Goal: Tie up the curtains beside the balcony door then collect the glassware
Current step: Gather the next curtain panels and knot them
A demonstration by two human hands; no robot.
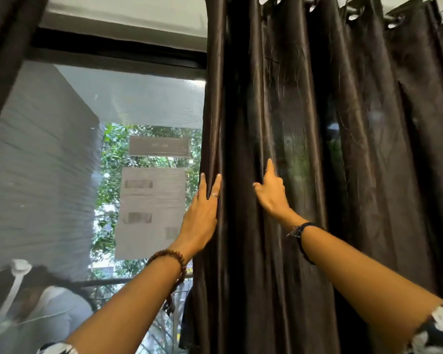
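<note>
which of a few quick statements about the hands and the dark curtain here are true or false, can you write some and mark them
1. Both hands touch the dark brown curtain. True: the left hand lies on its left edge, the right hand on a fold further right.
2. The curtain is already tied up with a band. False: it hangs loose in folds from its rod.
3. The left wrist wears a beaded bracelet. True.
4. The left hand is balled in a fist. False: its fingers are straight against the fabric.
5. Papers are stuck on the glass left of the curtain. True.
6. A drinking glass is in the right hand. False: no glassware shows.
</note>
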